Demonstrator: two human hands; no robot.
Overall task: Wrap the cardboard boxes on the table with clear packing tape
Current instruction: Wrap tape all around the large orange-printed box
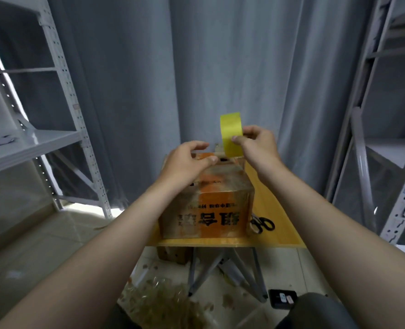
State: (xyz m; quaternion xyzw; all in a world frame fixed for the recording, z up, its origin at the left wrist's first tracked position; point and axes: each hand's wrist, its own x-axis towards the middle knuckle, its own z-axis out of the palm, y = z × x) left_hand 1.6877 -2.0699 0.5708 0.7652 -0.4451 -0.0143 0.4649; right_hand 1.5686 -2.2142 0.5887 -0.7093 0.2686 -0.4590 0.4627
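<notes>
- Cardboard box (206,203) sits mid-table (265,198), contents hidden; scissors (262,225) lie just right.
- Right hand (256,143) pinches the tape roll (231,134) above the box's far edge.
- Left hand (187,162) arches over the box's far top; grip unclear.

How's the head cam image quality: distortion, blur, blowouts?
Head view: wide-angle distortion bows the left shelf upright; overall soft, with the print on the cardboard box smeared; light blows out on the floor below the curtain; tape roll evenly lit, no glare.
</notes>
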